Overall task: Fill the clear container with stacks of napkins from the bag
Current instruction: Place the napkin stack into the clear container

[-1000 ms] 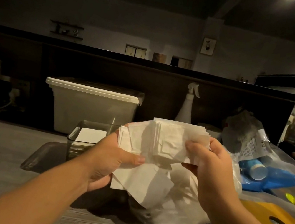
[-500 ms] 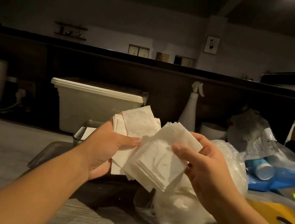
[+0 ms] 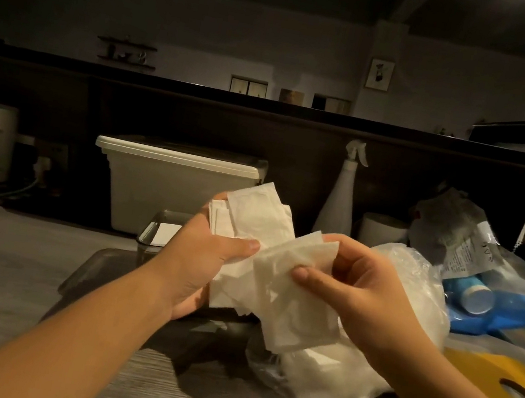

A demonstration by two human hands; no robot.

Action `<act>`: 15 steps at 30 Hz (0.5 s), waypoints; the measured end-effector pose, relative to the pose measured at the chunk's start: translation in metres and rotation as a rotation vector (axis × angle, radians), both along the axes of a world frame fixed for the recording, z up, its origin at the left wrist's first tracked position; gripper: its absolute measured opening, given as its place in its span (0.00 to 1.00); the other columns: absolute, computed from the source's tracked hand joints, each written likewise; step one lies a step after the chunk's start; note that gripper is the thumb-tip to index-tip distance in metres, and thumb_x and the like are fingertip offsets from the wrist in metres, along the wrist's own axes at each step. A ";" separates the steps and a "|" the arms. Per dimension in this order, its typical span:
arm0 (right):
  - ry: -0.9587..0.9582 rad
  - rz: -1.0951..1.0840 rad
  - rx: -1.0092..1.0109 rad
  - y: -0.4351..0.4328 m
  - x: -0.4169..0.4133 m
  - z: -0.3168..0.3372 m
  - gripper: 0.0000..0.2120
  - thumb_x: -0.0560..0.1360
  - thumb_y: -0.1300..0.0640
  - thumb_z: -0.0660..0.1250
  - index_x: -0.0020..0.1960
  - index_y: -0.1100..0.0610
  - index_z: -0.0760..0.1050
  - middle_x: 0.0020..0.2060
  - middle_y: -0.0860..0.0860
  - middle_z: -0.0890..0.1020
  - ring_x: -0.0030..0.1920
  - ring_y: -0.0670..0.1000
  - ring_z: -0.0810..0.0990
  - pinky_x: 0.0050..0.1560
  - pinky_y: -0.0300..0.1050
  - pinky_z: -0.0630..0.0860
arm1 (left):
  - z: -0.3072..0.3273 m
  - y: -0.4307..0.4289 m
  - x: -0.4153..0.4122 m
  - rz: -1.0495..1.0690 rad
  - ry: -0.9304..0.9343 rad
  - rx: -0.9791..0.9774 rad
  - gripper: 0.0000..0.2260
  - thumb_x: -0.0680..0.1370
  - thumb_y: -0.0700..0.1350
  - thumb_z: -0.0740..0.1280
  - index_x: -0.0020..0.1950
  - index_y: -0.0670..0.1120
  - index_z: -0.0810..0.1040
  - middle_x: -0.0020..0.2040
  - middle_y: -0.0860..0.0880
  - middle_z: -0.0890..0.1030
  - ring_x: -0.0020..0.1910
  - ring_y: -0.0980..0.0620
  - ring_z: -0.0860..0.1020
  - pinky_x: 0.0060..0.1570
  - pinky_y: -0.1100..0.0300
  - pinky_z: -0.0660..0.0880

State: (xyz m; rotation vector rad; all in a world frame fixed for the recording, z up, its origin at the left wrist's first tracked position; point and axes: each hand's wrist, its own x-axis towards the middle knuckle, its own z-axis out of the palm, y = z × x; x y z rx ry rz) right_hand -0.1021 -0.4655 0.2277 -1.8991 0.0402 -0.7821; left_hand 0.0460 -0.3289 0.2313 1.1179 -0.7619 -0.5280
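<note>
My left hand (image 3: 206, 259) grips a loose stack of white napkins (image 3: 256, 218), thumb across its front. My right hand (image 3: 358, 284) pinches a second bunch of napkins (image 3: 292, 304) that tilts down over the bag. Both bunches overlap in the middle, held above the counter. The clear plastic bag (image 3: 412, 293) with more napkins lies under and behind my right hand. Partly hidden behind my left hand stands the clear container (image 3: 154, 233), with white napkins showing inside it.
A lidded white bin (image 3: 173, 184) stands behind the container, a spray bottle (image 3: 340, 205) to its right. A dark tray (image 3: 96, 271) lies under the container. A blue bag with a bottle (image 3: 487, 302) and a yellow board (image 3: 501, 381) are at the right.
The napkins in my right hand have tipped further down and turned, now hanging over the bag. My left hand keeps its stack at nearly the same place.
</note>
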 end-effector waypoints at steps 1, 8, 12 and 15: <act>0.014 -0.007 -0.077 0.003 0.000 -0.001 0.14 0.69 0.52 0.74 0.54 0.52 0.81 0.47 0.47 0.86 0.50 0.48 0.85 0.50 0.44 0.83 | -0.002 -0.001 -0.002 -0.011 -0.012 0.013 0.23 0.76 0.31 0.68 0.64 0.55 0.75 0.52 0.47 0.85 0.49 0.46 0.85 0.43 0.45 0.83; 0.064 -0.133 -0.330 0.009 0.007 -0.012 0.11 0.72 0.51 0.73 0.51 0.38 0.78 0.49 0.34 0.81 0.53 0.37 0.78 0.48 0.31 0.79 | -0.006 -0.005 -0.015 -0.083 0.114 0.050 0.14 0.78 0.40 0.67 0.64 0.48 0.77 0.48 0.44 0.86 0.41 0.47 0.86 0.33 0.56 0.80; 0.092 -0.163 -0.365 0.006 0.008 -0.013 0.10 0.73 0.54 0.74 0.51 0.43 0.80 0.51 0.35 0.78 0.53 0.37 0.76 0.53 0.34 0.79 | -0.003 -0.004 -0.016 -0.089 0.130 0.069 0.11 0.80 0.41 0.66 0.62 0.47 0.78 0.47 0.43 0.86 0.41 0.46 0.86 0.34 0.55 0.80; 0.103 -0.159 -0.394 0.007 0.007 -0.013 0.11 0.74 0.56 0.74 0.51 0.42 0.79 0.54 0.34 0.77 0.56 0.36 0.73 0.55 0.32 0.77 | -0.004 -0.004 -0.015 -0.082 0.150 0.092 0.11 0.80 0.44 0.66 0.62 0.48 0.77 0.50 0.43 0.86 0.47 0.43 0.85 0.41 0.51 0.81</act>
